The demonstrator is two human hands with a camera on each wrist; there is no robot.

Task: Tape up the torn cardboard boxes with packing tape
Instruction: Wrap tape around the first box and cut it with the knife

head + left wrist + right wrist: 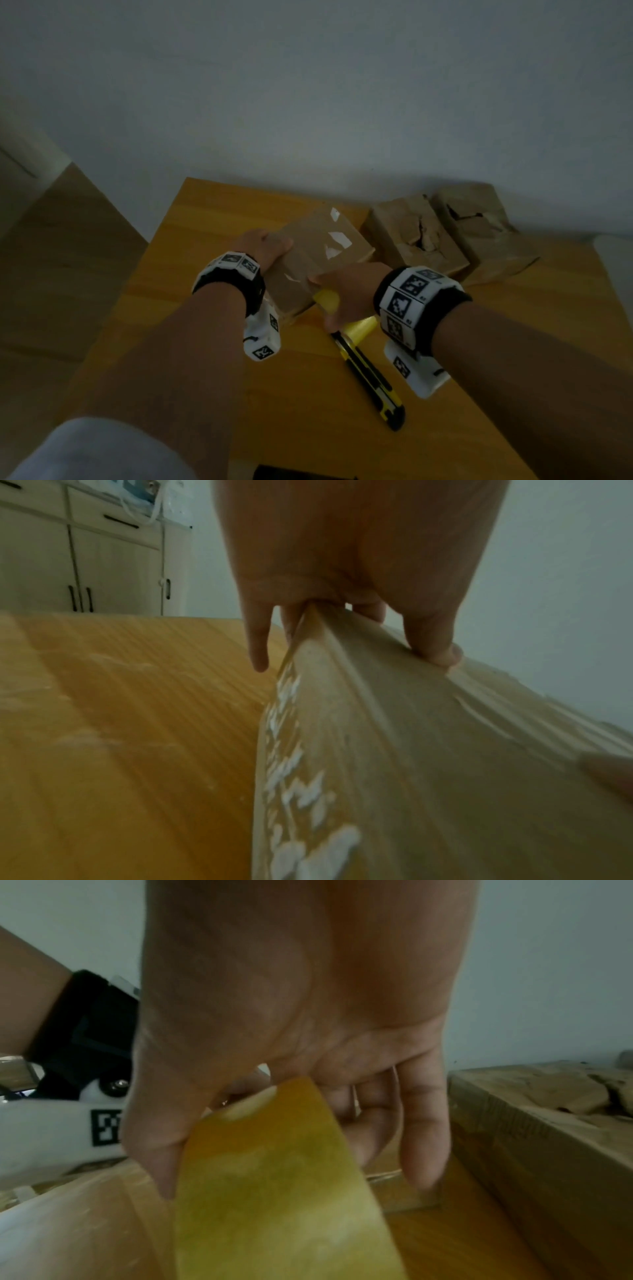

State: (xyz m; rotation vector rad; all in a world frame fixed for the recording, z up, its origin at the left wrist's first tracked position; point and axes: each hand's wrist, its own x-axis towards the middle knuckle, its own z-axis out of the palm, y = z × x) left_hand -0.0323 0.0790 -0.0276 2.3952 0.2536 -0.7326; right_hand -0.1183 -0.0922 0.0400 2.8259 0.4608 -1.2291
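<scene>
A cardboard box (pixel 318 246) with glossy clear tape over its top lies mid-table. My left hand (pixel 263 246) steadies its left edge; in the left wrist view the thumb (pixel 435 647) lies flat on the box top (pixel 411 750) and the fingers point straight down its side. My right hand (pixel 342 294) is at the box's near right corner and grips a yellow tape roll (pixel 356 329). The right wrist view shows the roll (pixel 274 1191) close up under the curled fingers (pixel 421 1123). Two torn boxes (pixel 418 236) (pixel 479 226) stand at the back right.
A yellow-and-black utility knife (pixel 370 373) lies on the wooden table (pixel 205 240) just below my right hand. A dark object (pixel 301 474) shows at the table's near edge. A wall rises right behind the boxes. Cabinets (pixel 85 561) stand off to the left.
</scene>
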